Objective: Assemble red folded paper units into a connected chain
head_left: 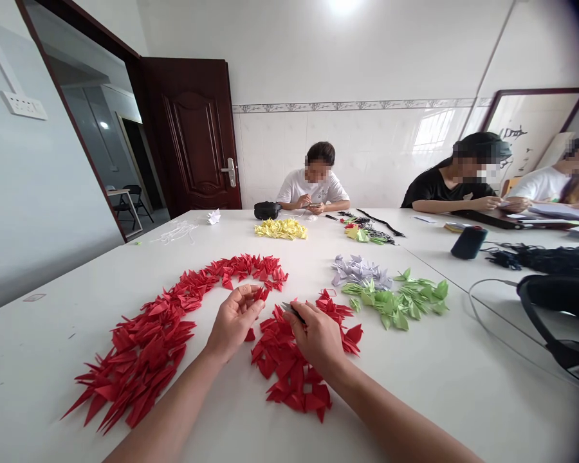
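So far I log red paper folds (pixel 139 347) set in a long arc on the desk (pixel 38 360), a loose heap (pixel 289 366) just right of it; right hand (pixel 318 337) pinching a small metal tool (pixel 292 311), left hand (pixel 234 321) curled, grip unclear.

Those red folded paper pieces (pixel 145 341) and green ones (pixel 395 302) were plain matt paper, the smooth white tabletop (pixel 53 386) had a slight sheen, and the right hand (pixel 318 337) held a small dark metal tool (pixel 292 312) with a shiny finish.
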`<state>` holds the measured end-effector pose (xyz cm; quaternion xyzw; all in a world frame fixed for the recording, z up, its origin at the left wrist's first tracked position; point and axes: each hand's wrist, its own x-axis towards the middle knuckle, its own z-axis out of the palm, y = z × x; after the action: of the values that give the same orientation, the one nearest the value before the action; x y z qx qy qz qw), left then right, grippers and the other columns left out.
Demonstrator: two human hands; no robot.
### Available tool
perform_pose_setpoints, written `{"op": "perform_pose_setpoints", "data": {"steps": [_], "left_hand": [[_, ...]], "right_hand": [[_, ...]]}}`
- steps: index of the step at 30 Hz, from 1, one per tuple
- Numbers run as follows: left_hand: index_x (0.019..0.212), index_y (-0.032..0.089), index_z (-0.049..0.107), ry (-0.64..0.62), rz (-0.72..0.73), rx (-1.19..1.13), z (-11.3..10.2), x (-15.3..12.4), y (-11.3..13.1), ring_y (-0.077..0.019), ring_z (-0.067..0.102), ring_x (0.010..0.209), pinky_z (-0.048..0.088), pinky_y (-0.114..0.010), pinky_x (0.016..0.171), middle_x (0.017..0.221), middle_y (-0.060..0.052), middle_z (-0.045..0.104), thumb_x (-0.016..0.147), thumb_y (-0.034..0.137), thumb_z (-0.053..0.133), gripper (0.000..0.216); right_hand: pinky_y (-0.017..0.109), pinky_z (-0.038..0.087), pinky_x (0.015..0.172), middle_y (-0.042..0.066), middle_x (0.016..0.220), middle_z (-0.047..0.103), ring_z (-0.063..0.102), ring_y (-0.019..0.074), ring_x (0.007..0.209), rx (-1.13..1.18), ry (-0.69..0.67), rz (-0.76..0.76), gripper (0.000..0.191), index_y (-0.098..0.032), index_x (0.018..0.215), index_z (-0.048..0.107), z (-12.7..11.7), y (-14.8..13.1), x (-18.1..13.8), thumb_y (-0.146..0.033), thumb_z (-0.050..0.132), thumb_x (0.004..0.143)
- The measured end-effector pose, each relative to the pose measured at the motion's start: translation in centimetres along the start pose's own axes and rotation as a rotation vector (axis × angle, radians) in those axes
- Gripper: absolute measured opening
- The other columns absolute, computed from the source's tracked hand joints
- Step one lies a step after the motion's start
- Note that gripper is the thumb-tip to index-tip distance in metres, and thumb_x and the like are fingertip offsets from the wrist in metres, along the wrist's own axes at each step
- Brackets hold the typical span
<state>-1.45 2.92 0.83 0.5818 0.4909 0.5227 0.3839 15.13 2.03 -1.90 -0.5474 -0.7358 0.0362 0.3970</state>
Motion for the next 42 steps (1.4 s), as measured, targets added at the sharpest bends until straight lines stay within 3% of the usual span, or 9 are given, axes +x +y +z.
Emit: {"op": "perform_pose_setpoints", "data": {"steps": [5, 14, 19, 22, 27, 31, 33, 36, 42], "left_hand": [[0.1, 0.019, 0.057, 0.058, 0.016, 0.225, -0.3, 0.5, -1.2, -0.0208, 0.057, 0.1, 0.044, -0.034, 0.086, 0.107, -0.008, 0.061, 0.069, 0.037, 0.058, 0.036], [0.1, 0.02, 0.061, -0.057, 0.032, 0.284, 0.4, -0.1, -1.9, -0.0221, 0.058, 0.099, 0.046, -0.034, 0.084, 0.107, -0.009, 0.063, 0.069, 0.033, 0.059, 0.034], [0.091, 0.021, 0.064, 0.018, 0.208, 0.398, 0.1, 0.0, -1.3, -0.0217, 0.057, 0.098, 0.046, -0.034, 0.086, 0.099, -0.007, 0.064, 0.07, 0.03, 0.057, 0.023], [0.091, 0.019, 0.064, 0.079, 0.174, 0.448, -0.5, 0.7, -2.1, -0.0233, 0.055, 0.103, 0.042, -0.037, 0.091, 0.102, -0.008, 0.063, 0.07, 0.03, 0.057, 0.025], [0.103, 0.016, 0.06, 0.011, 0.017, 0.31, 0.2, 0.4, -3.1, -0.0237, 0.055, 0.105, 0.042, -0.037, 0.09, 0.113, -0.012, 0.059, 0.072, 0.039, 0.056, 0.038], [0.101, 0.018, 0.06, -0.092, 0.06, 0.194, 1.1, 0.3, -3.6, -0.0207, 0.058, 0.1, 0.044, -0.034, 0.087, 0.108, -0.01, 0.062, 0.077, 0.038, 0.05, 0.033], [0.1, 0.019, 0.059, 0.02, 0.118, 0.262, 0.6, 1.4, -4.3, -0.0197, 0.057, 0.1, 0.045, -0.032, 0.085, 0.108, -0.008, 0.061, 0.078, 0.034, 0.048, 0.03], [0.097, 0.018, 0.059, 0.348, 0.159, 0.473, -1.4, 4.1, -5.7, -0.0221, 0.052, 0.107, 0.044, -0.034, 0.087, 0.11, -0.009, 0.058, 0.073, 0.024, 0.05, 0.026], [0.092, 0.016, 0.057, 0.53, 0.098, 0.58, -4.0, 7.9, -7.1, -0.0265, 0.045, 0.111, 0.034, -0.041, 0.096, 0.104, -0.012, 0.056, 0.065, 0.011, 0.047, 0.029]], "right_hand": [[0.019, 0.026, 0.049, 0.0, 0.073, 0.063, 0.054, 0.0108, 0.062, 0.001, 0.0, -0.015, 0.023, -0.022, 0.082, 0.061, 0.0, 0.1, 0.0, -0.033, 0.042, 0.088], [0.019, 0.03, 0.052, 0.0, 0.076, 0.063, 0.056, 0.0107, 0.065, -0.007, -0.013, -0.014, 0.022, -0.022, 0.084, 0.062, -0.2, -0.1, 0.0, -0.03, 0.042, 0.088], [0.018, 0.032, 0.053, 0.0, 0.077, 0.064, 0.057, 0.0108, 0.066, 0.002, 0.001, -0.014, 0.022, -0.023, 0.085, 0.062, -0.1, -0.1, 0.0, -0.031, 0.043, 0.087], [0.018, 0.033, 0.053, 0.0, 0.078, 0.064, 0.058, 0.0109, 0.065, 0.0, 0.002, -0.01, 0.021, -0.023, 0.087, 0.063, 0.0, -0.1, 0.0, -0.031, 0.043, 0.087], [0.018, 0.034, 0.054, 0.001, 0.082, 0.065, 0.058, 0.0112, 0.067, 0.005, -0.005, -0.018, 0.022, -0.024, 0.089, 0.063, 0.0, -0.1, 0.0, -0.031, 0.042, 0.087], [0.018, 0.035, 0.055, 0.001, 0.082, 0.065, 0.058, 0.0115, 0.067, 0.003, -0.009, -0.023, 0.021, -0.024, 0.089, 0.063, 0.1, 0.0, 0.0, -0.031, 0.043, 0.087], [0.018, 0.035, 0.055, 0.001, 0.081, 0.065, 0.058, 0.0115, 0.067, -0.004, 0.0, -0.019, 0.022, -0.024, 0.088, 0.064, 0.2, 0.0, -0.1, -0.032, 0.043, 0.087], [0.018, 0.036, 0.055, 0.0, 0.08, 0.065, 0.059, 0.0116, 0.067, -0.006, -0.003, -0.005, 0.023, -0.024, 0.087, 0.064, 0.3, 0.1, -0.2, -0.033, 0.043, 0.086], [0.019, 0.037, 0.055, 0.001, 0.082, 0.066, 0.06, 0.0122, 0.067, 0.01, -0.017, 0.008, 0.022, -0.025, 0.09, 0.064, 0.3, 0.1, -0.5, -0.033, 0.043, 0.086]]}}
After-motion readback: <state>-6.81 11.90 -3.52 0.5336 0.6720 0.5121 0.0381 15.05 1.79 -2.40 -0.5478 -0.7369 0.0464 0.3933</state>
